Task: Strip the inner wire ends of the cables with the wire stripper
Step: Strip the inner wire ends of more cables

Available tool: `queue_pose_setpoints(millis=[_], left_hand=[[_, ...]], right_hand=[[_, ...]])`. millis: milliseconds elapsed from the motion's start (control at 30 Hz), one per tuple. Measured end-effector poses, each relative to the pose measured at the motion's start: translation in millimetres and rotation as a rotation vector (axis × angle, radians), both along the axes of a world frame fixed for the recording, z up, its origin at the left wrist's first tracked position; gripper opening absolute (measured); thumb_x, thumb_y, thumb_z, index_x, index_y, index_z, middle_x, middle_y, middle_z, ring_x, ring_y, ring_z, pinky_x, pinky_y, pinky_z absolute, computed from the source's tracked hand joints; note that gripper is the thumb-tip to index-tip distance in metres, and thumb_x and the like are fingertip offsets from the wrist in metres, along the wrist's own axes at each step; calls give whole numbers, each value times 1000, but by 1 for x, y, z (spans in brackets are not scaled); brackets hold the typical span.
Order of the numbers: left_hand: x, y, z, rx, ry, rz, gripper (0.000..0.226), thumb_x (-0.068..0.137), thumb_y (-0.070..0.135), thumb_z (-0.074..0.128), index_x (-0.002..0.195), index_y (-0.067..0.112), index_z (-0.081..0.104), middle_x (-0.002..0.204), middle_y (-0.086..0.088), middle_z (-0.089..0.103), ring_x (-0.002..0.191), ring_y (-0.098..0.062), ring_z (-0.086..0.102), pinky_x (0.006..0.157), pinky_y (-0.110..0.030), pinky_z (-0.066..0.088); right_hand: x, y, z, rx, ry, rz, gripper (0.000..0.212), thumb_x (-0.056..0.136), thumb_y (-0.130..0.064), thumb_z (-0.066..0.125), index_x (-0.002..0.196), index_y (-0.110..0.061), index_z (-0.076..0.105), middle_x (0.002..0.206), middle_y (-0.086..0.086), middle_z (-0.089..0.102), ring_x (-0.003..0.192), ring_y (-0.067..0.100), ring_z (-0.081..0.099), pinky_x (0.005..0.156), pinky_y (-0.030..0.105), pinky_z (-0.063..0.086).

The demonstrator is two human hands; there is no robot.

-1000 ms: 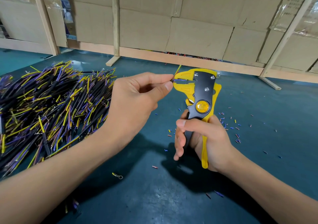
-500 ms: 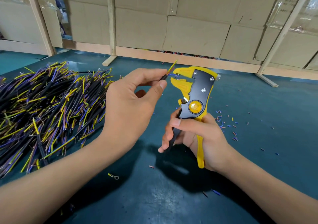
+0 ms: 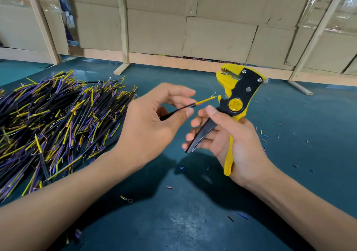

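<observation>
Centre frame: one black-sheathed cable (image 3: pixel 179 110) with yellow and blue inner wires, pinched in left hand (image 3: pixel 152 123) fingers, end kept clear of the tool for sorting. Just right: one yellow-and-black wire stripper (image 3: pixel 234 104), gripped by right hand (image 3: pixel 228 140), thumb parting the wires. Left of frame: heaped pile of cables (image 3: pixel 58 119), uncountable, on teal surface (image 3: pixel 193 221).

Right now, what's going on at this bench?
A person is stripping cable ends. The left hand pinches a black cable, whose yellow wire shows bare strands at its tip. The right hand grips the wire stripper, clear of the cable. A pile of cables lies to the left.
</observation>
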State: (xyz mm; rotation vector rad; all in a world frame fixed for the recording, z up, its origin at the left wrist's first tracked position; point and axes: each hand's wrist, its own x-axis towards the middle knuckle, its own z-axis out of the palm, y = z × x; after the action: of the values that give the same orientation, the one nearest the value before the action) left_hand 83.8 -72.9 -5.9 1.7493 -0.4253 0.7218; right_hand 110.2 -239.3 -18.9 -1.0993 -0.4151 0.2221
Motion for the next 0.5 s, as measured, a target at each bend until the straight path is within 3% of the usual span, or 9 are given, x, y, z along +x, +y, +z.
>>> queue_pose_setpoints(millis=[367, 500], left_hand=[[0, 1, -2, 43, 52, -61, 29, 86, 5, 74, 107, 24, 69, 91, 15, 72, 86, -8, 66, 64, -28, 46], [2, 3, -2, 50, 62, -86, 27, 85, 10, 74, 109, 22, 69, 89, 13, 72, 85, -9, 66, 70, -17, 42]], right_hand=[[1, 2, -3, 15, 15, -64, 9, 87, -13, 64, 83, -5, 68, 76, 20, 61, 67, 40, 65, 67, 55, 56], [2, 3, -2, 33, 30, -54, 10, 87, -12, 62, 84, -3, 65, 77, 20, 60, 69, 41, 66, 68, 55, 57]])
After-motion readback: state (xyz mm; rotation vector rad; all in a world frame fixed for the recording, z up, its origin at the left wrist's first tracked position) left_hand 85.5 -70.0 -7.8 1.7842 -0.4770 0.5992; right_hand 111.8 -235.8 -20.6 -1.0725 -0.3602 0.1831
